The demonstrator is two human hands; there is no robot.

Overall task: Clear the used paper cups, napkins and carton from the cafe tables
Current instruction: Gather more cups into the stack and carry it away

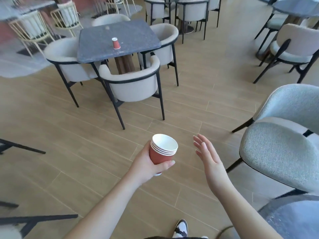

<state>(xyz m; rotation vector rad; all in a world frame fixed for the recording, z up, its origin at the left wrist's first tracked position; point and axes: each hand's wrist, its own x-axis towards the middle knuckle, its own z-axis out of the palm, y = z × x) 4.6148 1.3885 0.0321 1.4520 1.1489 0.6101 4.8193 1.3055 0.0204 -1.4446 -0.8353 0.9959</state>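
My left hand [146,163] grips a stack of several nested red paper cups [163,150] with white insides, tilted toward the right, held over the wooden floor. Beside it my right hand [207,156] hangs open with straight fingers, holding nothing, a short gap from the stack. Farther ahead a single red paper cup [115,43] stands upside down on a dark speckled square table [96,42], well beyond both hands.
Cream armchairs with black legs [133,85] ring the dark table. A grey upholstered chair [283,149] stands close on my right, with a grey table edge [293,219] below it. More chairs and tables fill the back. Open wooden floor [69,135] lies between me and the table.
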